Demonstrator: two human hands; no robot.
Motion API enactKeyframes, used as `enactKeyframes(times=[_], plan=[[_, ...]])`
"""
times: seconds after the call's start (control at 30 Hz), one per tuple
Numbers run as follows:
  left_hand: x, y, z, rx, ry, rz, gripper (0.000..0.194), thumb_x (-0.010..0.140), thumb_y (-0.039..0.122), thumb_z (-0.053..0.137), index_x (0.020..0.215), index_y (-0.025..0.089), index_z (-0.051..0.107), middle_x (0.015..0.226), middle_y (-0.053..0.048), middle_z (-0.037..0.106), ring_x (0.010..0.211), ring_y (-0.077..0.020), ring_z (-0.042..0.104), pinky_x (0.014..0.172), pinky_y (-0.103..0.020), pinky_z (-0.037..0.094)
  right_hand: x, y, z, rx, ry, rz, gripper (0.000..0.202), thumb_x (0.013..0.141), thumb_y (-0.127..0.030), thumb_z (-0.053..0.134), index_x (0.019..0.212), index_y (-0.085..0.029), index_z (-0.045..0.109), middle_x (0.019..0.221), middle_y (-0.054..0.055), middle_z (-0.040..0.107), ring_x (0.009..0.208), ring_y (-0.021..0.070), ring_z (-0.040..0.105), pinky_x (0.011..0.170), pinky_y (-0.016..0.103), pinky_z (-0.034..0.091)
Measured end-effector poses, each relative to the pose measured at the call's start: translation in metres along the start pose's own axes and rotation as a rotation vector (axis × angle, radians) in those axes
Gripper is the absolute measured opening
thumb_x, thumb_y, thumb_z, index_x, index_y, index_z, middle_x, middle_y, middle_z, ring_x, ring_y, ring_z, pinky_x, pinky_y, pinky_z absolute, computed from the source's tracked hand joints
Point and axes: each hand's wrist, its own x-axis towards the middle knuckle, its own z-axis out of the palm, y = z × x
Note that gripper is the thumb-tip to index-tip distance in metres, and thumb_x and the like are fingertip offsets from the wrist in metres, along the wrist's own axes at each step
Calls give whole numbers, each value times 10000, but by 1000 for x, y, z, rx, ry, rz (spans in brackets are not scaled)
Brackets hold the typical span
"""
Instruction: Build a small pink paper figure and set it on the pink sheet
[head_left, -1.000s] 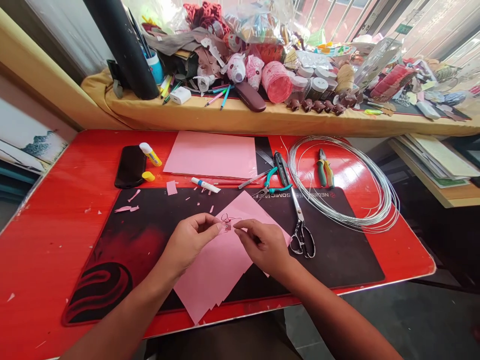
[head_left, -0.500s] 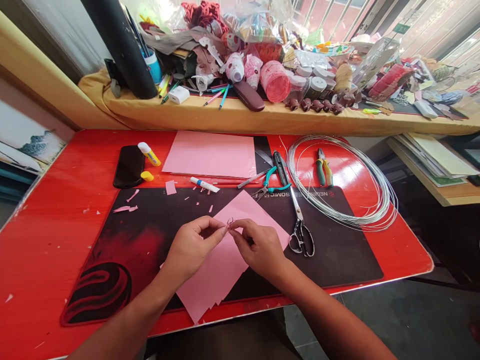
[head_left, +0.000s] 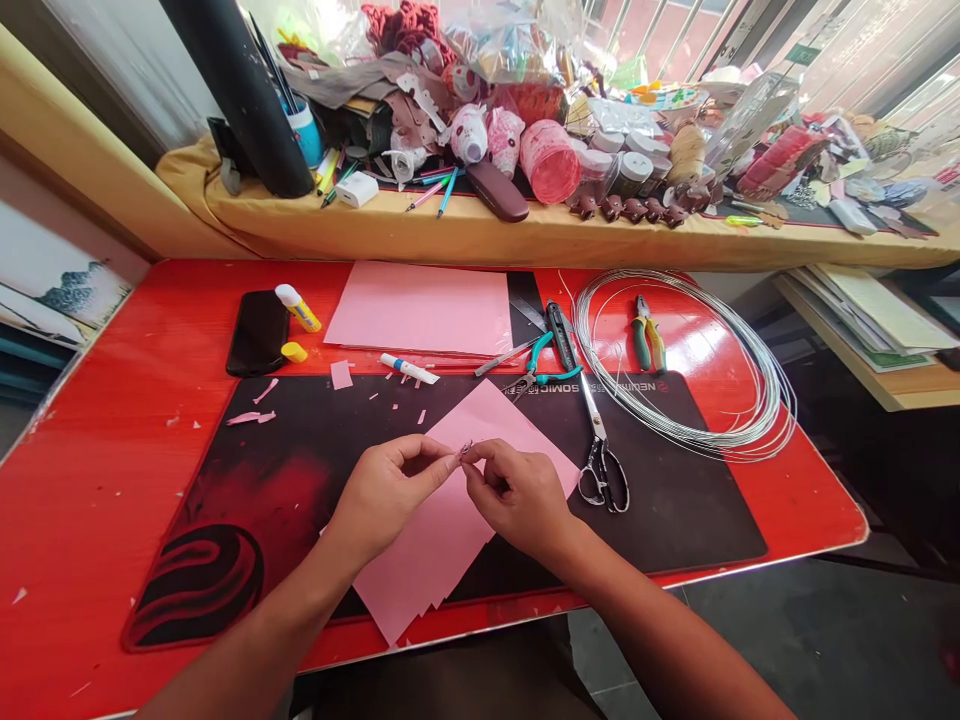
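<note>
While the left hand is pinching a tiny dark piece between thumb and forefinger, the right hand is gripping it from the other side, fingertips almost meeting, and the piece is showing too small and blurred to make out fully. It's hovering over the pink sheets, which are lying slantwise on the black mat. Just right of them the scissors are resting, teal pliers sitting near the blades, the wire coil lying farther right.
</note>
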Motion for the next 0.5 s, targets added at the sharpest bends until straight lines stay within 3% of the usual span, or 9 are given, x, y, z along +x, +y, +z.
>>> enactKeyframes(times=[0.2,0.5], plan=[[7,-7,-4,-95,3,-76,270,770,470,800,820,205,793,747,-13,663,710,-156,528,665,-273,418,-1,-1,-1,17,-2,-10,95,1002,-229,599,974,-209,688,566,-66,616,432,88,512,500,215,373],[5,-9,-4,-261,-71,-135,293,758,481,841,769,194,781,733,-9,627,688,-131,457,653,-266,373,1,1,-4,-101,-4,-167,125,1051,-208,564,1032,-206,687,786,10,803,618,136,732,621,239,490]])
